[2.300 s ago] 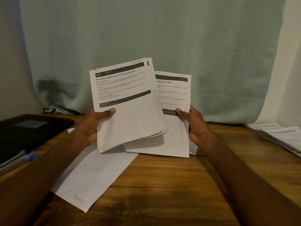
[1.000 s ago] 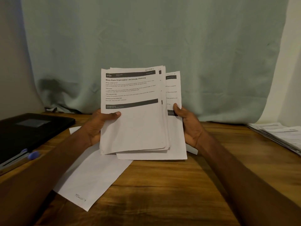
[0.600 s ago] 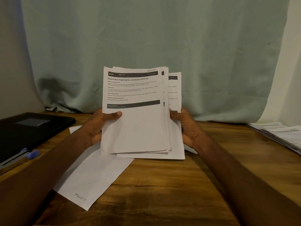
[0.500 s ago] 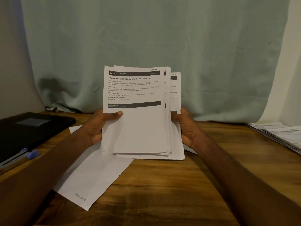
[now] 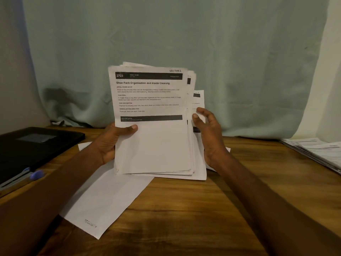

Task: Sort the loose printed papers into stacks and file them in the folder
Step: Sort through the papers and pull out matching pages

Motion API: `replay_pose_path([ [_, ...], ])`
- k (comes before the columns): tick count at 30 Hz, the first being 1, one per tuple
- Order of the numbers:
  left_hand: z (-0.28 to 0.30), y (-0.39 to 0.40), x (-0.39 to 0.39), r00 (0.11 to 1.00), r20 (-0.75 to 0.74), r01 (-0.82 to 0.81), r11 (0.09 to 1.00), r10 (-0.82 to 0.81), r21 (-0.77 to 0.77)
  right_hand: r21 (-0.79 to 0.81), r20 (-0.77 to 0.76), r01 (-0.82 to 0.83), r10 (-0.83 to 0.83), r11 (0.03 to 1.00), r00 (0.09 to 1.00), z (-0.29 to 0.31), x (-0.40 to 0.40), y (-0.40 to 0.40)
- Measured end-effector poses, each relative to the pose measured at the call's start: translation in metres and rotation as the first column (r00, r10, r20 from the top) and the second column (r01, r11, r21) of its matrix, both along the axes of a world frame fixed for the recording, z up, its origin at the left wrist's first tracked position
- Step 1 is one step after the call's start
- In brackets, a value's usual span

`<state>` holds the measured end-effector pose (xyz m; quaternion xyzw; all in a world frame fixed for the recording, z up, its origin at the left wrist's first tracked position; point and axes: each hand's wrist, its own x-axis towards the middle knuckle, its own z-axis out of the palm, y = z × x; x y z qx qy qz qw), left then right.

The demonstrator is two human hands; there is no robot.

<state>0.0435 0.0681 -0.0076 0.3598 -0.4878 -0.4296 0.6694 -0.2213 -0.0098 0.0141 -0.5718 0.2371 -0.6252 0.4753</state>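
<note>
**Paper bundle could fan apart**

Wooden table point(image 5: 184, 209) carries a black folder point(image 5: 36, 145) at far left. Upright above it, the bundle of papers point(image 5: 153, 145) is pinched by the left hand point(image 5: 110, 143); the right hand point(image 5: 208, 137), fingers loosely spread, touches its uneven edge. Back sheets may slip out, being misaligned and barely held.

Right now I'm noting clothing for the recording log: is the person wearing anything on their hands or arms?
Nothing is visible. The left hand and right hand are bare: no gloves, rings, watch or bracelet show. Both forearms are uncovered all the way to the bottom edge of the picture, so no sleeves come into view. Nails look short and unpainted.
</note>
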Motion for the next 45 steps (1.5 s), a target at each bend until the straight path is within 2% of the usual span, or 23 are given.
replay_pose_path([
  [7,-0.001,-0.001,0.004,0.999,0.035,0.011,1.000,-0.012,0.022,0.025,-0.098,0.004,-0.001,1.000,0.995,-0.004,-0.003,-0.002],
  [13,-0.001,0.001,0.004,0.998,0.059,0.034,0.999,-0.036,0.028,0.072,-0.014,-0.003,0.004,0.997,1.000,-0.001,-0.006,0.001],
  [16,-0.001,0.001,0.001,0.998,0.059,0.029,0.999,-0.030,0.020,0.063,-0.020,-0.012,0.014,0.998,1.000,-0.001,-0.005,0.002],
  [21,-0.001,-0.001,0.000,0.995,0.075,-0.066,0.998,0.066,-0.013,-0.026,0.017,-0.028,0.029,0.999,0.999,0.000,-0.005,0.000],
  [26,0.010,0.008,-0.016,0.962,0.233,-0.129,0.988,0.146,-0.087,0.046,-0.067,-0.130,0.133,0.990,0.989,-0.001,-0.001,-0.003],
  [29,0.022,0.013,-0.032,0.924,0.310,-0.186,0.972,0.223,-0.143,0.076,-0.041,-0.196,0.199,0.978,0.979,0.001,-0.001,0.003],
  [31,0.029,0.018,-0.043,0.911,0.310,-0.225,0.957,0.274,-0.184,0.076,-0.019,-0.216,0.218,0.973,0.976,0.006,-0.007,0.009],
  [34,0.042,0.030,-0.058,0.917,0.260,-0.244,0.942,0.301,-0.230,0.034,-0.028,-0.202,0.203,0.979,0.979,0.025,-0.024,0.023],
  [39,0.069,0.052,-0.095,0.927,0.265,-0.189,0.941,0.265,-0.281,-0.108,-0.076,-0.168,0.160,0.980,0.984,0.068,-0.073,0.067],
  [42,0.057,0.061,-0.119,0.927,0.267,-0.197,0.948,0.264,-0.251,-0.125,-0.134,-0.135,0.118,0.983,0.984,0.058,-0.100,0.091],
  [45,0.025,0.068,-0.138,0.930,0.311,-0.158,0.977,0.196,-0.144,-0.032,-0.210,-0.112,0.103,0.993,0.972,0.021,-0.118,0.100],
])
